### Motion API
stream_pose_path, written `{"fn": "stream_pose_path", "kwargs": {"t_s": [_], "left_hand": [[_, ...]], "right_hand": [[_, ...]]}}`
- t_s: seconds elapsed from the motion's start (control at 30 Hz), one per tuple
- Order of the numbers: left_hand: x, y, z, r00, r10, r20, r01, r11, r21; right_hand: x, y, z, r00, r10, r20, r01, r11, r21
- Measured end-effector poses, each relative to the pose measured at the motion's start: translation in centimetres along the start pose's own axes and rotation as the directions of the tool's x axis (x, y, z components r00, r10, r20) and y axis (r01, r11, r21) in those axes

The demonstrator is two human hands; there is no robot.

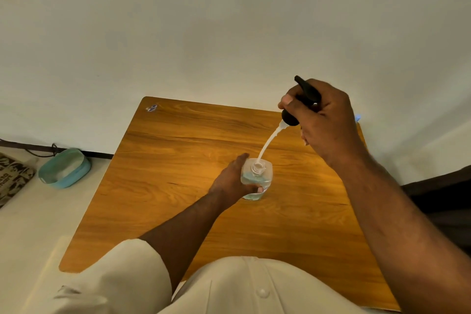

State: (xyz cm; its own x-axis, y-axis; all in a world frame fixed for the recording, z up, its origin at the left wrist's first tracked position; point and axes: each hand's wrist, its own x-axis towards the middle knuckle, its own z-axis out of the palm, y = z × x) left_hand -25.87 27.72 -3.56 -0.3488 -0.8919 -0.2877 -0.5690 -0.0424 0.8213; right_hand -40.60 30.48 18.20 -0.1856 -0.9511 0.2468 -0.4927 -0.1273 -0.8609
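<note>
The left hand (230, 181) is gripping the clear bottle (257, 180), upright on the surface (178, 160). Beyond, the right hand (328, 120) is clasping the black pump head (304, 95), its dip tube (267, 144) seemingly tipping into the open neck; seating it is calling for straight lowering.

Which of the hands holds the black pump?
The right hand, raised, grips the black pump; the left hand grips the clear bottle on the table.

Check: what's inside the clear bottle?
Bluish liquid low in the bottle; the tip of the pump tube sits at its open neck. The left hand covers its left side.
</note>
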Motion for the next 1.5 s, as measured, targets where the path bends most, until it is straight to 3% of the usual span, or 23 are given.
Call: {"fn": "stream_pose_path", "kwargs": {"t_s": [0.2,0.4,0.6,0.77,1.03,1.27,1.37,1.5], "left_hand": [[-0.1,-2.9,-2.7,0.998,-0.066,-0.025,0.067,0.995,0.072],[-0.3,-9.0,-9.9,0.971,-0.224,-0.08,0.237,0.937,0.255],[-2.5,-15.3,-16.3,0.929,-0.355,-0.101,0.362,0.822,0.439],[-3.4,-19.2,-18.4,0.904,-0.425,-0.045,0.382,0.756,0.531],[-2.1,-22.2,-18.4,0.894,-0.446,0.036,0.356,0.757,0.548],[-1.9,-22.3,-17.3,0.887,-0.461,-0.013,0.394,0.743,0.541],[-1.6,-21.6,-17.7,0.88,-0.475,0.005,0.405,0.757,0.513],[-0.4,-17.6,-18.2,0.909,-0.412,-0.064,0.379,0.752,0.539]], "right_hand": [[-0.4,-2.6,-0.2,0.958,-0.265,0.109,0.274,0.959,-0.071],[-0.1,1.4,7.8,0.763,-0.457,0.457,0.591,0.779,-0.208],[-1.2,9.5,20.4,0.65,-0.235,0.723,0.652,0.66,-0.372],[-2.1,12.7,28.2,0.544,0.014,0.839,0.686,0.569,-0.454],[-3.6,15.0,34.4,0.519,0.135,0.844,0.665,0.556,-0.499],[-3.9,15.2,34.6,0.498,0.215,0.84,0.639,0.564,-0.523],[-3.4,13.3,33.8,0.551,0.235,0.801,0.593,0.565,-0.574],[-1.0,8.6,30.8,0.684,0.17,0.709,0.526,0.559,-0.641]]}}
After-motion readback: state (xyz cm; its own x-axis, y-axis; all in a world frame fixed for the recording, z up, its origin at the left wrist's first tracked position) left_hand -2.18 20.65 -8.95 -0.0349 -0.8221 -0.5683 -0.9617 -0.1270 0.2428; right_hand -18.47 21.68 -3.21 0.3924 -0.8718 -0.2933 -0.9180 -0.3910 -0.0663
